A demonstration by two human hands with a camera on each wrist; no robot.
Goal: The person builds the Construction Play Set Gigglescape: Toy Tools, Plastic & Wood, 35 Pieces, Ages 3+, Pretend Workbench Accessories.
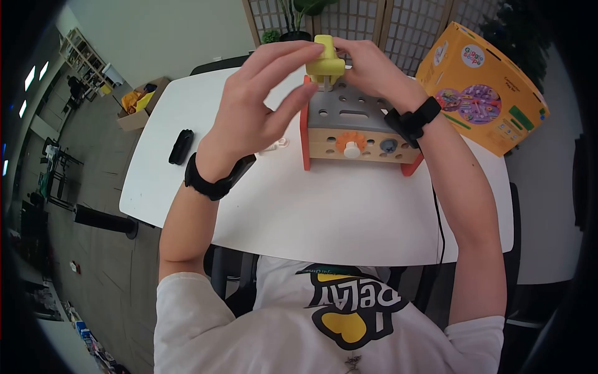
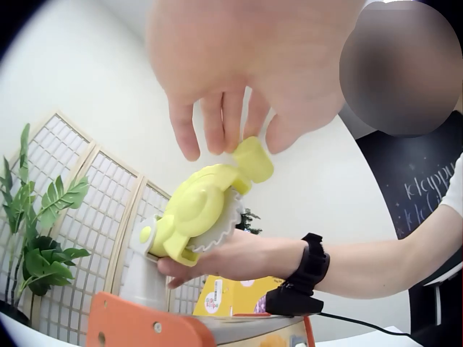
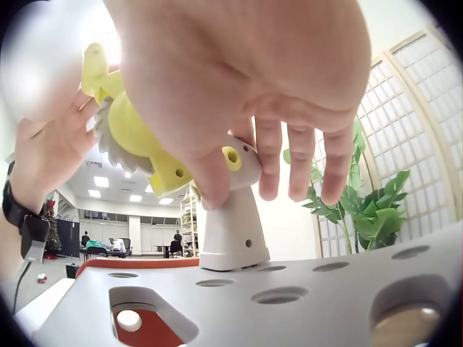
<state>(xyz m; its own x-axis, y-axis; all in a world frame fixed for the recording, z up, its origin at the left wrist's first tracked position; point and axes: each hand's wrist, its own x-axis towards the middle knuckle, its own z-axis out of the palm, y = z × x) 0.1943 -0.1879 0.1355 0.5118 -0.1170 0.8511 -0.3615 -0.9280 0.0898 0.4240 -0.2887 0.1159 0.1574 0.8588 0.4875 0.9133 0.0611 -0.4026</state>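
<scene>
A yellow toy saw (image 1: 325, 65) with a grey toothed disc (image 2: 218, 223) is joined to a white post (image 3: 235, 228) standing on the grey top of a toy workbench (image 1: 355, 112). My right hand (image 1: 380, 71) pinches the joint at the top of the post, thumb on one side, fingers beyond it (image 3: 253, 65). My left hand (image 1: 249, 103) is at the saw's yellow handle (image 2: 253, 160), fingers extended and fingertips close to it; whether they touch is unclear. The saw is tilted, its handle end raised.
An orange-yellow box (image 1: 486, 93) stands right of the workbench. On the white table (image 1: 299, 218) lie a black case (image 1: 181, 147) at the left and small pale parts (image 1: 281, 143) beside the bench. A black cable (image 1: 440, 218) runs down the right side.
</scene>
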